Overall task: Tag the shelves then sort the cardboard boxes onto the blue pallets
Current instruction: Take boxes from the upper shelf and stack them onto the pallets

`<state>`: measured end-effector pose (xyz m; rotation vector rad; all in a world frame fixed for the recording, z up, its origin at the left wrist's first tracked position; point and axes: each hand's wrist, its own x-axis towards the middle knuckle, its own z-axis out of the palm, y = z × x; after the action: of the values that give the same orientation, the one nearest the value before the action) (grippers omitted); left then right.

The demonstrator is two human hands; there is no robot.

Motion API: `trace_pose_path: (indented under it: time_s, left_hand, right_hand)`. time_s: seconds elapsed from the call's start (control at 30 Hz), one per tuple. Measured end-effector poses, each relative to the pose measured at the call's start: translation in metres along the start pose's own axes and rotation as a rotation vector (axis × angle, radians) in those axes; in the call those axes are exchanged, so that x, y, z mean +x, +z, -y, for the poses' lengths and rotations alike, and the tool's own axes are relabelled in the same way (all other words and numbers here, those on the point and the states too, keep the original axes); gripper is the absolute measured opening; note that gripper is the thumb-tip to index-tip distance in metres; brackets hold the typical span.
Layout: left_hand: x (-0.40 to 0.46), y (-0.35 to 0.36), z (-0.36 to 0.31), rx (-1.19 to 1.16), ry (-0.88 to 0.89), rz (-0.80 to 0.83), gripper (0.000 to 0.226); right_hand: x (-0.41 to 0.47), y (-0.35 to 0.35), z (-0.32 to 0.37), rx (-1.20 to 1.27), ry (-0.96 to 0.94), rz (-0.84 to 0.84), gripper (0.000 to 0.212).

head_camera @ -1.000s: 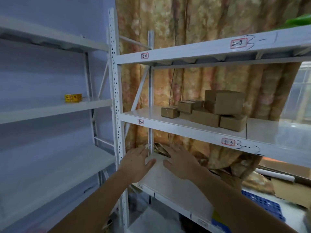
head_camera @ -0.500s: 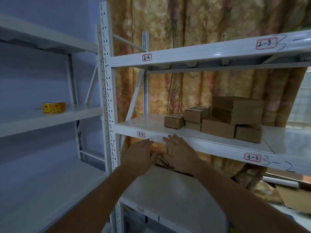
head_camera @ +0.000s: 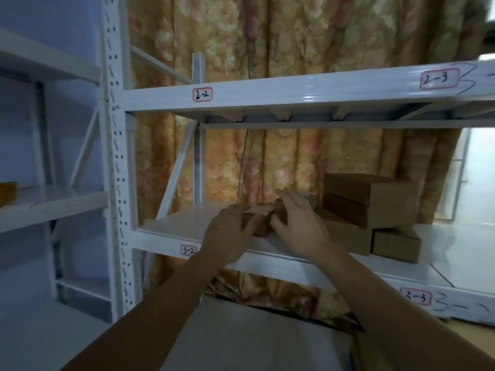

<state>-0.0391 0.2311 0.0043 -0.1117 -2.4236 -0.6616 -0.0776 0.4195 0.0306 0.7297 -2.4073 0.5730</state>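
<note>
Tags already on shelf (head_camera: 187, 226); I judge sorting begun. My left hand (head_camera: 227, 236) and right hand (head_camera: 300, 226) fingers grasping small box (head_camera: 258, 212) on shelf 3-2. Next: lift clear, find pallets, unseen here.

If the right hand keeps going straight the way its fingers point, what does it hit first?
The right hand points up and back over the small box. Just past its fingertips another small box looks first in line, then the curtain; depth is unclear.
</note>
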Motion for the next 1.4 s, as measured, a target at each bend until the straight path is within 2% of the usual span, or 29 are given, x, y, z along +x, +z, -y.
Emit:
trace_pose_path:
  time_s: [0.07, 0.2, 0.4, 0.5, 0.6, 0.7, 0.77, 0.83, 0.93, 1.0, 1.03, 1.1, 1.17, 1.27, 1.4]
  left_hand:
    - [0.02, 0.012, -0.004, -0.046, 0.025, 0.012, 0.064]
    - [0.055, 0.028, -0.018, -0.133, 0.06, 0.015, 0.055]
    - [0.096, 0.046, -0.023, 0.055, 0.128, 0.114, 0.061]
    - [0.106, 0.048, -0.024, 0.058, 0.094, 0.183, 0.071]
    - [0.11, 0.053, -0.02, 0.0, 0.088, 0.19, 0.073]
    - [0.111, 0.053, -0.017, -0.055, 0.058, 0.169, 0.074]
    - [0.114, 0.053, -0.015, -0.138, 0.028, 0.15, 0.076]
    - [0.117, 0.051, -0.013, -0.221, 0.014, 0.116, 0.066]
    - [0.116, 0.045, -0.013, -0.36, 0.026, 0.087, 0.045]
    - [0.113, 0.04, -0.014, -0.517, -0.002, 0.081, 0.045]
    - [0.111, 0.037, -0.016, -0.589, -0.027, 0.077, 0.045]
    - [0.103, 0.03, -0.02, -0.716, -0.048, 0.062, 0.037]
    - [0.093, 0.023, -0.023, -0.852, -0.031, 0.034, 0.032]
    - [0.081, 0.023, -0.025, -1.002, 0.037, 0.047, 0.033]
    - [0.071, 0.027, -0.026, -1.169, 0.132, 0.152, 0.049]
  right_hand:
    - [0.005, -0.003, -0.014, -0.038, 0.073, -0.022, 0.073]
    - [0.014, -0.002, -0.034, -0.12, 0.204, -0.032, 0.089]
    - [0.03, -0.001, -0.046, -0.248, 0.428, 0.034, 0.105]
    - [0.037, 0.006, -0.046, -0.295, 0.514, 0.081, 0.104]
    - [0.041, 0.011, -0.042, -0.278, 0.514, 0.046, 0.094]
    - [0.041, 0.013, -0.039, -0.195, 0.488, -0.042, 0.083]
    - [0.039, 0.015, -0.034, -0.166, 0.454, -0.136, 0.088]
    - [0.039, 0.015, -0.025, -0.077, 0.405, -0.233, 0.086]
    - [0.04, 0.01, -0.009, 0.224, 0.388, -0.387, 0.062]
    - [0.044, 0.008, 0.0, 0.45, 0.42, -0.464, 0.033]
    - [0.046, 0.008, 0.002, 0.569, 0.431, -0.499, 0.028]
    - [0.048, 0.009, 0.006, 0.751, 0.456, -0.541, 0.04]
    - [0.048, 0.009, 0.01, 0.826, 0.479, -0.557, 0.054]
    - [0.044, 0.012, 0.015, 0.889, 0.464, -0.506, 0.052]
    - [0.028, 0.014, 0.028, 0.845, 0.401, -0.444, 0.056]
